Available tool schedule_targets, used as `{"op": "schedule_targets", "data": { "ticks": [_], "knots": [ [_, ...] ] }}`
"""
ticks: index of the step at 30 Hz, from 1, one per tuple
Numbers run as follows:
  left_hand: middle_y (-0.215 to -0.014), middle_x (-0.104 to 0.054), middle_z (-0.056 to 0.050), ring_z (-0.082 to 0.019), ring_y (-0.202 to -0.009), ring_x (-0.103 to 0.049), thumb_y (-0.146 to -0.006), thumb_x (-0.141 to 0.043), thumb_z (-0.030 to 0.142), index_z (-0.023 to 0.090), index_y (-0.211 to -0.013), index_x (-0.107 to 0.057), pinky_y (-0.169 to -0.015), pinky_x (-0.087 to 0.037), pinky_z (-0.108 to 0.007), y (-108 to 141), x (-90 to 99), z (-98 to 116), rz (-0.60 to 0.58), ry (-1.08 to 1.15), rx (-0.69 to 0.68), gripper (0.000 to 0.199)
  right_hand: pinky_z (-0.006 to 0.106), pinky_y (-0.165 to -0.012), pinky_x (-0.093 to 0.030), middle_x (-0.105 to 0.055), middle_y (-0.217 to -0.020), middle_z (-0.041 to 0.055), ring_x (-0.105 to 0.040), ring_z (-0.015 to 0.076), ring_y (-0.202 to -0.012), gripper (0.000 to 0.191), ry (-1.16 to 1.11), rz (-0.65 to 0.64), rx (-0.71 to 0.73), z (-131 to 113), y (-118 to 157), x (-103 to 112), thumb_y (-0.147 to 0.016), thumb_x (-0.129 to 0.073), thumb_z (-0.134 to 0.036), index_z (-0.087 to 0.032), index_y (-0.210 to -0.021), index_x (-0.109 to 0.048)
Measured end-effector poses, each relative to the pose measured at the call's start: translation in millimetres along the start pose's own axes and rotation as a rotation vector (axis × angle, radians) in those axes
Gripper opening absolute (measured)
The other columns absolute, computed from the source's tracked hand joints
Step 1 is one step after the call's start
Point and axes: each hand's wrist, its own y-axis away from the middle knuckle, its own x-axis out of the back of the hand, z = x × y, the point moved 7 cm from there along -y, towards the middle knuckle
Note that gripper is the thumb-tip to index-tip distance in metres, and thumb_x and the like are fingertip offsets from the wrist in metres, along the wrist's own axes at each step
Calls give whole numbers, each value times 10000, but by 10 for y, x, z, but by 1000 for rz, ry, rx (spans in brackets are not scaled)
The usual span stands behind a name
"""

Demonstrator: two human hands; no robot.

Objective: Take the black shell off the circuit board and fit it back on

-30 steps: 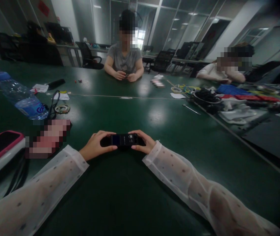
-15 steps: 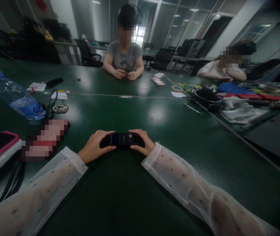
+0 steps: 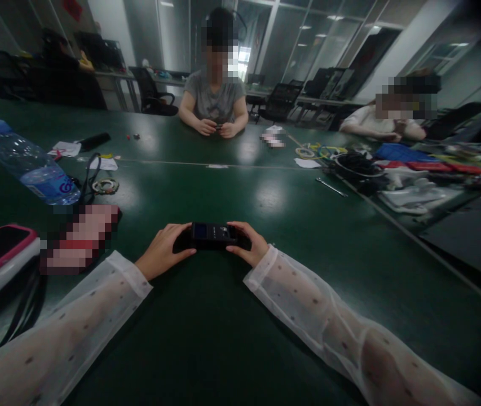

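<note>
A small black handheld device with a little dark screen and small light markings lies sideways between my hands, close over the green table. My left hand is closed on its left end, fingertips at the far edge and thumb at the near one. At the other end, my right hand pinches it the same way. Whether its underside touches the table, I cannot tell.
To the left are a water bottle, a blurred pink item and a red-rimmed white device. A wrench and piled cables lie right. Across the table sit a person in grey and another person in white.
The black device has tilted slightly, so more of its near side shows. My hands stay on its ends with hardly any movement. The view has shifted a little.
</note>
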Motion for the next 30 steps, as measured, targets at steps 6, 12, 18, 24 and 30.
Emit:
{"op": "schedule_targets", "data": {
  "ticks": [6,12,18,24,30],
  "knots": [
    [-1268,-527,-90,-270,-1148,-505,-827,-579,443,264,-1380,-330,-955,-421,-473,2,23,24,39,39,-35,632,489,-961,-445,-598,-1108,78,-589,247,-1054,520,-45,124,23,-11,3,60,-718,-712,-306,-243,-1171,-465],
    [-1277,-513,-80,-238,-1143,-516,-846,-577,378,260,-1358,-353,-961,-437,-455,11,84,48,83,137,-23,571,442,-897,-491,-579,-1105,83,-594,236,-1012,506,-95,383,47,-81,20,261,-730,-703,-343,-238,-1154,-448],
    [-1235,-546,-60,-229,-1155,-505,-871,-544,286,235,-1105,-548,-955,-435,-485,13,192,128,155,180,-80,239,412,-849,-510,-576,-1087,81,-607,216,-945,537,-67,596,-4,204,35,511,-703,-718,-361,-229,-1137,-430],
    [-1250,-535,-33,-222,-1181,-476,-886,-499,203,269,-1021,-641,-979,-419,-500,13,126,155,73,67,-172,207,447,-810,-510,-602,-992,82,-620,232,-887,565,-22,685,-153,578,39,654,-641,-746,-398,-205,-1082,-451],
    [-1367,-470,-22,-252,-1268,-410,-895,-493,244,319,-1149,-598,-999,-378,-554,24,16,140,-27,-60,-163,285,448,-818,-507,-610,-969,72,-624,229,-882,528,14,630,-175,485,41,579,-648,-734,-383,-214,-1065,-459]
  ]
}}
